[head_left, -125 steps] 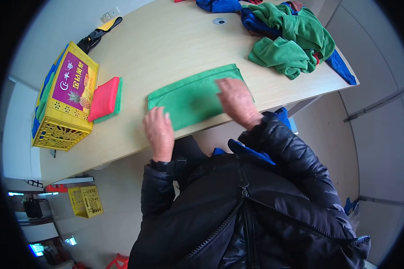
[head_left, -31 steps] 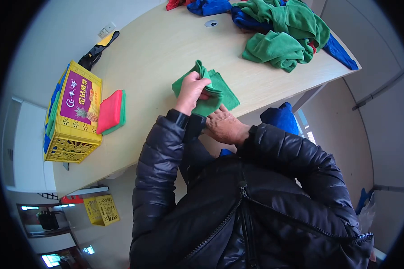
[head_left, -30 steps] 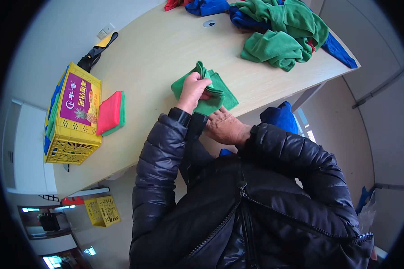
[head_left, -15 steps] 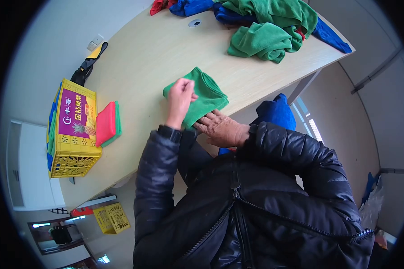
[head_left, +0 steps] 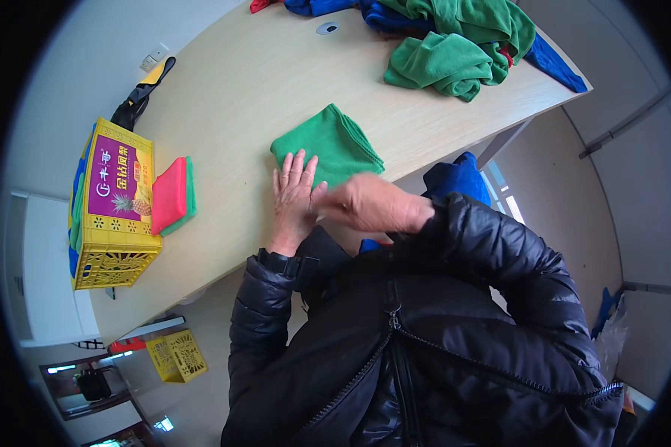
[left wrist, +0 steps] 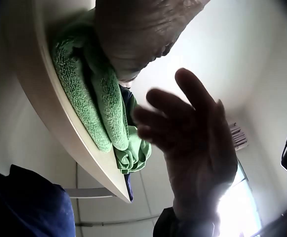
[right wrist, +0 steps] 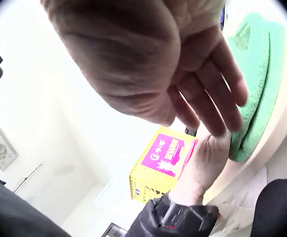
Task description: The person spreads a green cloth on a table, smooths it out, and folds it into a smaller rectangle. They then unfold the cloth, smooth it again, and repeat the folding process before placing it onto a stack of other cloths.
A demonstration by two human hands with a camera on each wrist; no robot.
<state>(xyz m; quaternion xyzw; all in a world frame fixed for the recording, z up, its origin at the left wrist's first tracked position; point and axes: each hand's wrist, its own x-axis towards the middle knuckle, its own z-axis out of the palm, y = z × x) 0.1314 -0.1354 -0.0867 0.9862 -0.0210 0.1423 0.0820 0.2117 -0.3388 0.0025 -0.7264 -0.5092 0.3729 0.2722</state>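
Note:
A green towel [head_left: 329,141], folded into a compact, layered pad, lies on the table [head_left: 231,134] near its front edge. My left hand [head_left: 294,195] rests on the towel's near left corner with its fingers straight. Raised beside it, my right hand [head_left: 374,205] is blurred and overlaps the towel's near edge in the head view. The left wrist view shows the right hand's fingers loosely extended, holding nothing. From the right wrist view, the towel's thick folded layers [right wrist: 262,94] show at the table edge.
A red and green folded stack [head_left: 173,195] leans by a yellow crate [head_left: 119,257] holding blue and green cloths at the left. Crumpled green cloths [head_left: 440,63] and blue ones lie at the back right. Another yellow crate [head_left: 177,356] stands on the floor.
The green towel, earlier a wide flat rectangle, has been folded smaller. My left hand has let go of its fold and now lies flat on it; my right hand has lifted from the near edge.

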